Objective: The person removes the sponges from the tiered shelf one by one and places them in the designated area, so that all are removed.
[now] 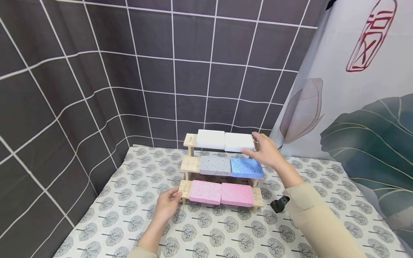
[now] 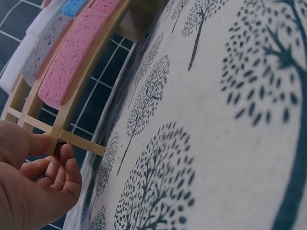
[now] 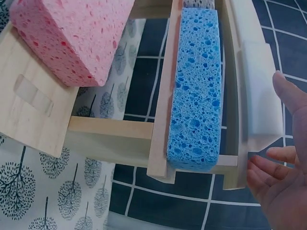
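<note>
A three-tier wooden rack [image 1: 189, 163] stands on the patterned cloth, two sponges on each tier. My left hand [image 1: 167, 204] pinches the left end of its lowest board, thumb on top and fingers curled beneath. At the top right, my right hand [image 1: 266, 150] holds the end of the right white sponge [image 1: 238, 141], thumb in front and fingers at the end and back. Beside it lies another white sponge [image 1: 211, 139]. The middle tier bears a grey sponge [image 1: 215, 165] and a blue sponge [image 3: 194, 91]; two pink sponges [image 1: 205, 191] lie side by side on the bottom tier.
A small black object [image 1: 279, 204] shows beside the right sleeve. Behind the rack hangs a dark curtain [image 1: 193, 75] with white grid lines. A pale printed curtain [image 1: 348, 93] hangs at the right. The tree-print cloth [image 1: 200, 236] covers the surface below.
</note>
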Action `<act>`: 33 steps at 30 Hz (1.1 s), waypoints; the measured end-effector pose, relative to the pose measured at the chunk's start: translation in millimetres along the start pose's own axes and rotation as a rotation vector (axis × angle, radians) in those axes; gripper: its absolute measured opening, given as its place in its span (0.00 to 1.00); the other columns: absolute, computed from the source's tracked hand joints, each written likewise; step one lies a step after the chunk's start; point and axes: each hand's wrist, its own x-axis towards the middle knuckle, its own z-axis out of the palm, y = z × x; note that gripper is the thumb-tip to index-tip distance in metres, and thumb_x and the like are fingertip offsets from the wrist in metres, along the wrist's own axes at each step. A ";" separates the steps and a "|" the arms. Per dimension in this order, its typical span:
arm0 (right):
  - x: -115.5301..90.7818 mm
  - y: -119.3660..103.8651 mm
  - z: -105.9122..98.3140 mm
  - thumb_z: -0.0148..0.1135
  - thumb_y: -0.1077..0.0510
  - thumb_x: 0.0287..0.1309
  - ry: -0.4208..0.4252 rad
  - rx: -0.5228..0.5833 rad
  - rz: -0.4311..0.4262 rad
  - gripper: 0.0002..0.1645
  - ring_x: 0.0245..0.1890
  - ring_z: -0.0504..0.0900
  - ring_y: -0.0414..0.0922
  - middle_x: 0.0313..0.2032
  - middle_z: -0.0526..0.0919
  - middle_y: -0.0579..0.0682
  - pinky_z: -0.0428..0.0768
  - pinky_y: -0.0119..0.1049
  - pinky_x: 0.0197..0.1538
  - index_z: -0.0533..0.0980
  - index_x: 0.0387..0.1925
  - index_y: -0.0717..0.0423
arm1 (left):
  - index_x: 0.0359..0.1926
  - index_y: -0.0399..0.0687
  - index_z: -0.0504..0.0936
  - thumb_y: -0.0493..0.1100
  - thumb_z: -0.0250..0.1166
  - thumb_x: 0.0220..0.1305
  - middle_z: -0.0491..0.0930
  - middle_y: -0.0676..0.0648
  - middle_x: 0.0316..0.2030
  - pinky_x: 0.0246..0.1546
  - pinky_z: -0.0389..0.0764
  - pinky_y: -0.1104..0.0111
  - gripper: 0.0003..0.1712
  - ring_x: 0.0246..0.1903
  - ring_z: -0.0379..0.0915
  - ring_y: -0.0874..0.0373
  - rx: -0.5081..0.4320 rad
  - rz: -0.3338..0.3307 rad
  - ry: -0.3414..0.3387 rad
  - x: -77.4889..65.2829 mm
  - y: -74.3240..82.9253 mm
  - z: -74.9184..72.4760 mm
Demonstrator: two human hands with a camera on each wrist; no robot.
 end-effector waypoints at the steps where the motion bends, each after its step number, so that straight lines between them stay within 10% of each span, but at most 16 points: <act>1: 1.5 0.1 0.8 0.69 0.38 0.60 -0.006 -0.007 -0.001 0.54 0.59 0.73 0.65 0.60 0.73 0.71 0.72 0.63 0.63 0.59 0.72 0.71 | 0.59 0.26 0.76 0.37 0.62 0.70 0.82 0.43 0.38 0.38 0.85 0.68 0.21 0.37 0.80 0.55 0.001 -0.002 0.000 0.2 -0.4 0.0; 11: 10.0 -0.3 5.5 0.69 0.37 0.59 -0.048 -0.030 0.048 0.59 0.70 0.61 0.70 0.70 0.61 0.74 0.61 0.66 0.70 0.54 0.74 0.71 | 0.58 0.25 0.76 0.36 0.62 0.70 0.82 0.43 0.38 0.35 0.84 0.70 0.21 0.37 0.79 0.54 -0.009 0.003 -0.004 1.4 -0.4 -0.5; 33: -6.7 20.5 -3.5 0.73 0.40 0.57 0.067 0.041 0.027 0.56 0.67 0.65 0.70 0.68 0.66 0.73 0.63 0.69 0.67 0.60 0.72 0.71 | 0.60 0.27 0.75 0.37 0.62 0.70 0.82 0.42 0.40 0.38 0.85 0.68 0.22 0.38 0.80 0.54 -0.024 -0.014 -0.018 3.2 -0.8 -1.1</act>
